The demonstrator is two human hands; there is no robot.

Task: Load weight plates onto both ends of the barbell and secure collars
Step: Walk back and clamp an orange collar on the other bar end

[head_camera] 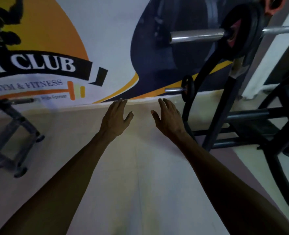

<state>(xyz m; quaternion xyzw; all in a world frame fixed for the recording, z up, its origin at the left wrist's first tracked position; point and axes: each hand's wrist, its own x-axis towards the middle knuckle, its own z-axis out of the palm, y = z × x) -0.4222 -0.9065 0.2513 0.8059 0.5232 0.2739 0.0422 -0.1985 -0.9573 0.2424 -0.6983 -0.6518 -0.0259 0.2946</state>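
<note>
Black weight plate sits on the silver barbell, up high to my right. My left hand and right hand reach out, fingers spread wide, holding nothing.

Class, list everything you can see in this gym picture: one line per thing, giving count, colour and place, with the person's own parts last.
Barbell sleeve: one, silver, upper right, its end bare with no collar.
Weight plate: one, black, on the bar at upper right.
Small plate: one, black, on a short silver peg at centre right.
Rack frame: one, black, right side.
Wall banner: one, white, orange and dark blue, reading "CLUB" and "GYM & FITNESS", across the top.
Bench frame: one, dark grey, lower left.
Floor: pale, centre and bottom.
Orange object: one, top right corner; too cropped to identify.
Left hand: open, empty, centre.
Right hand: open, empty, centre.
</note>
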